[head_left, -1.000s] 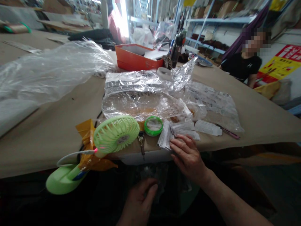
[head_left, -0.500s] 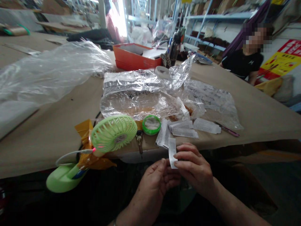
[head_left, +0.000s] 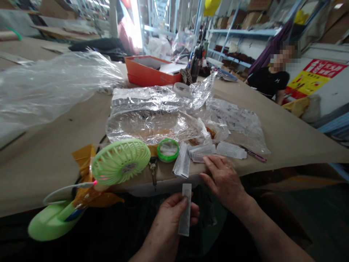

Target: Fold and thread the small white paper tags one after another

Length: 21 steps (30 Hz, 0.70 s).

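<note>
My left hand (head_left: 177, 214) is closed on a narrow whitish label strip (head_left: 185, 213), the thumb pressed on its face, below the table's front edge. My right hand (head_left: 225, 178) has its fingers stretched out, the tips resting at a pile of printed labels (head_left: 201, 151). Left of that pile lies a fanned stack of labels (head_left: 181, 162), and to its right another group of labels (head_left: 231, 150). A round green container (head_left: 168, 150) with whitish contents sits beside the stack. Whether my right fingertips grip a label I cannot tell.
A green fan (head_left: 121, 162) with a cable is fixed at the table edge by brown tape, near a pointed metal tool (head_left: 153, 173). Clear plastic bags (head_left: 152, 123), an orange box (head_left: 152, 78) and a pen (head_left: 256, 155) lie beyond. A person (head_left: 268, 82) sits at far right.
My right hand has let go of the strip and moved up to the labels on the table. The left hand now holds the strip alone, lower down. The view has shifted slightly right.
</note>
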{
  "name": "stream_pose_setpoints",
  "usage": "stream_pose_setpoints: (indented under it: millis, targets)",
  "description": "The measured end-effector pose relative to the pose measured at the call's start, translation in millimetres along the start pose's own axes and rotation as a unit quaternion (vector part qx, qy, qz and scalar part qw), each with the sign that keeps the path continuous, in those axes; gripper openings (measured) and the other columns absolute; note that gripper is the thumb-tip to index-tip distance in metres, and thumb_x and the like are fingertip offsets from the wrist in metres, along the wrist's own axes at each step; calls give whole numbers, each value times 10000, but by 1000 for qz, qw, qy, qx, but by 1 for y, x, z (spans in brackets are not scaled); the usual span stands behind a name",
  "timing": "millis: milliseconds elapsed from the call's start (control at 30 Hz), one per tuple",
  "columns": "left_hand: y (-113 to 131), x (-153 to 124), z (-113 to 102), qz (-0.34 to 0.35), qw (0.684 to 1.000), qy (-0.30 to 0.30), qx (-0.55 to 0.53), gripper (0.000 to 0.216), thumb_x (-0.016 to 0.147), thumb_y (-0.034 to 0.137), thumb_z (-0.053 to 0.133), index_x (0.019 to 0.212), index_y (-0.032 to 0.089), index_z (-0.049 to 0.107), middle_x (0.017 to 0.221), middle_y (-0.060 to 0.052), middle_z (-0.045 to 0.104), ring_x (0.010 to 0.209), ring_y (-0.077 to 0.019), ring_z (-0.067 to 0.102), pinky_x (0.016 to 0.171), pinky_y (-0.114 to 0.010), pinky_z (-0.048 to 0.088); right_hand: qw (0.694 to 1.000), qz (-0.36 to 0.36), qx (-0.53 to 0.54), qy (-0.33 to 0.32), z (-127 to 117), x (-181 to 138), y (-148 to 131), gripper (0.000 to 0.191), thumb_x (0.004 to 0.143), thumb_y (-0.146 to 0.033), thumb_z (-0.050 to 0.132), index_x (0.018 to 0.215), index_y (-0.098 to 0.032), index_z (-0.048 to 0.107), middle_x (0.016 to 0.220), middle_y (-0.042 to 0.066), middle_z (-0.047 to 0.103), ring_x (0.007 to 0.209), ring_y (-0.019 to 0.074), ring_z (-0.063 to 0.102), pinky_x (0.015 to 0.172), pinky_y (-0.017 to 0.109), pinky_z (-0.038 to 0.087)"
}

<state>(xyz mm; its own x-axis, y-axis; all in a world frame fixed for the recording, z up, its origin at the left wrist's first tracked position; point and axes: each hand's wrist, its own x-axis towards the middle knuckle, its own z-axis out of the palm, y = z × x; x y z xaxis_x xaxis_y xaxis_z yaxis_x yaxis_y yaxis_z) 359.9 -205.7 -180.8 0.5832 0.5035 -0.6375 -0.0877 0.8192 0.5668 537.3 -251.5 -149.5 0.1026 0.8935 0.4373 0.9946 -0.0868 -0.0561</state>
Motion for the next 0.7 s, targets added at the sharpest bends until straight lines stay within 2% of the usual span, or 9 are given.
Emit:
stream_pose_setpoints:
  millis: [100, 200, 367, 500, 600, 700]
  targets:
    - [1, -1, -1, -9, 1000, 19, 11, 206, 721, 266, 720, 832, 112, 641, 643, -60, 702, 559, -141, 644, 532, -233, 510, 999, -16, -41, -20, 2, -2, 0, 285, 875, -281, 554, 1121, -151, 613, 1118, 111, 641, 1029, 300, 544, 869, 461, 453]
    - [2, -3, -1, -25, 999, 34, 17, 166, 747, 241, 689, 827, 105, 636, 659, -75, 710, 553, -143, 647, 532, -239, 512, 999, -42, -23, 15, 3, -7, 3, 174, 887, -208, 537, 1020, -168, 642, 1048, 76, 680, 979, 257, 584, 866, 413, 451]
    - [6, -7, 0, -43, 998, 31, 19, 162, 773, 241, 657, 841, 95, 641, 681, -94, 715, 544, -139, 642, 542, -239, 510, 995, -46, 57, 64, 0, -9, 10, 131, 890, -147, 524, 883, -183, 650, 939, 49, 709, 932, 204, 627, 850, 363, 483]
    - [9, -11, 4, -56, 998, 1, 4, 180, 752, 254, 674, 839, 97, 661, 691, -93, 712, 565, -150, 643, 555, -252, 509, 978, -67, 167, 102, -5, -15, -1, 133, 868, -140, 547, 891, -213, 656, 970, 56, 696, 1027, 208, 605, 874, 390, 497]
    - [12, -13, 8, -46, 997, -49, -41, 180, 715, 235, 708, 820, 90, 691, 670, -66, 693, 562, -130, 616, 566, -239, 490, 958, -141, 239, 77, -5, -23, -19, 119, 851, -150, 580, 877, -225, 669, 923, 34, 693, 1031, 202, 587, 868, 384, 500]
    - [12, -14, 9, -15, 993, -73, -93, 169, 681, 220, 735, 779, 84, 713, 647, -46, 676, 545, -97, 576, 524, -188, 430, 948, -182, 257, 36, 0, -30, -34, 136, 868, -151, 562, 835, -225, 672, 855, 3, 697, 964, 169, 600, 888, 367, 478]
